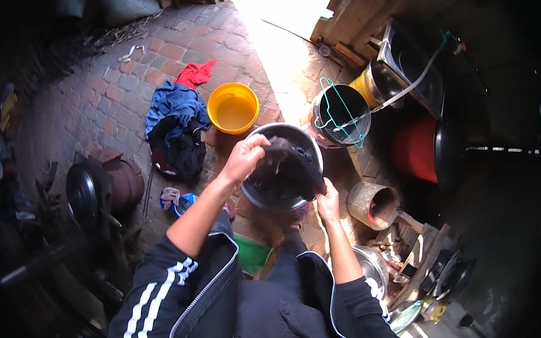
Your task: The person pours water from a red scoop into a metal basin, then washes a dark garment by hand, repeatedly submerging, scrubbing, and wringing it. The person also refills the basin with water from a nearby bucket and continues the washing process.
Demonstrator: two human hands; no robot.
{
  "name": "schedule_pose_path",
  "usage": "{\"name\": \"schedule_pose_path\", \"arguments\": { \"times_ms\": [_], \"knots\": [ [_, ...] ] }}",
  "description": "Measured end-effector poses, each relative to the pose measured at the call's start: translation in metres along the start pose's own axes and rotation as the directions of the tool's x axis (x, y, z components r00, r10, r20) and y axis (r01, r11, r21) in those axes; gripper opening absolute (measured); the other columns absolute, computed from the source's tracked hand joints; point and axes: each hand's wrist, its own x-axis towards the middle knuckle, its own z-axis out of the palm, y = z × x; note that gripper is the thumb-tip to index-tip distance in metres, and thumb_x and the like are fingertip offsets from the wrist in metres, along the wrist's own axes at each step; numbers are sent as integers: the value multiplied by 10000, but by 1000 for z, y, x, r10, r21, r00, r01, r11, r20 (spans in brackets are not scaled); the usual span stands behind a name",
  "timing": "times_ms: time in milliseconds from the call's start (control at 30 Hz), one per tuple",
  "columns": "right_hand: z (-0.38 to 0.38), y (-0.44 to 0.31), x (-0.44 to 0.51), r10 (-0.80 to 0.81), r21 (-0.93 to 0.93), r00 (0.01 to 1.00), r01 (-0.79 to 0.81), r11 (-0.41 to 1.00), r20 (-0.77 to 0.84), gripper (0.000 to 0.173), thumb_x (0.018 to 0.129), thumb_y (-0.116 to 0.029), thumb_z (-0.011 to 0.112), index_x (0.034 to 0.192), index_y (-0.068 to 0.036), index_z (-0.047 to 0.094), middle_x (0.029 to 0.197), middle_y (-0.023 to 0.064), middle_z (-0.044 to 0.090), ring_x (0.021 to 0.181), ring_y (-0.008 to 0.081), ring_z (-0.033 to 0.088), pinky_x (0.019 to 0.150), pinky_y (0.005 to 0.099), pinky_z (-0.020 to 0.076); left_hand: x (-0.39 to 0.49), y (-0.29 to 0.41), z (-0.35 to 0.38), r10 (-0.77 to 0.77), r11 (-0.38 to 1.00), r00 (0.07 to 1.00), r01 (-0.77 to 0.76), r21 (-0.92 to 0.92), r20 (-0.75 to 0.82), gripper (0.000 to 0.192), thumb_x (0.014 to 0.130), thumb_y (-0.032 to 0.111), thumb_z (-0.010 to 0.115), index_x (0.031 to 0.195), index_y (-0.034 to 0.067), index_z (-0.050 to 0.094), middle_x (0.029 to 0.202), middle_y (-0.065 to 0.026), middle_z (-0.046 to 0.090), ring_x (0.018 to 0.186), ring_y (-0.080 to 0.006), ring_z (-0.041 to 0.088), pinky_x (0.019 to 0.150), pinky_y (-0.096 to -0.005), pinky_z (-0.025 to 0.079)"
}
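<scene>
Between my knees stands a round basin [316,150] with a pale rim and a dark inside. Over it a dark wet-looking cloth [282,168] stretches from hand to hand, blurred in places. My left hand [245,157] pinches its upper left part above the basin's rim. At the lower right rim, my right hand [326,198] grips the other end. Just beyond the basin is a yellow bucket [233,108] with cloudy liquid inside. Left of that bucket lies a heap of clothes, with a red cloth [196,74], a blue garment [173,103] and a black garment [178,149].
Water runs from a hose [414,83] into a dark bucket [358,117], with a green clothes hanger [334,109] across its top. A metal cylinder [361,205] lies to the right. A green container [252,253] sits below me. Brick paving [112,92] spreads leftward.
</scene>
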Motion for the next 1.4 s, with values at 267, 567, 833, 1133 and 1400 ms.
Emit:
{"name": "schedule_pose_path", "arguments": {
  "times_ms": [267,567,833,1133,1400],
  "knots": [
    [-7,-132,-28,-44,253,996,24,967,75,270,913,-181,630,1106,6,602,965,29,635,877,105,568,817,261,459,-29,-7,-10,374,899,914,-399,183,153,184,762,-3,497,884,38,629,838,7,537,779,-79,508,691,-213,417],
    [-39,-246,-78,-146,388,983,93,917,109,326,870,-96,536,1156,59,545,1050,115,636,963,192,617,919,315,460,-73,-77,-52,165,936,966,-217,278,199,730,767,231,693,1376,51,332,1351,-182,403,1301,-293,381,1120,-404,290],
    [-60,-300,-138,-165,369,985,171,914,-49,472,843,-208,485,1215,82,513,1095,168,624,1016,253,614,941,360,455,-31,-166,11,323,383,944,-66,921,-66,1327,574,599,762,1487,-29,32,1543,-259,54,1437,-383,86,1139,-566,97],
    [-129,-280,-214,-685,-861,720,415,295,112,288,672,-24,700,940,76,668,927,165,681,786,270,666,721,343,538,30,-176,61,654,724,652,-391,568,-385,353,850,234,583,1150,48,579,1044,-129,649,1078,-259,597,1030,-417,386],
    [-167,-175,-156,-58,484,982,139,864,-179,465,795,-287,543,1089,73,562,1112,215,616,1000,282,614,921,416,489,11,-120,72,-15,522,953,-251,-815,-303,277,979,202,422,1136,57,598,1076,-37,621,1030,-136,571,909,-295,459]
  ]
}}
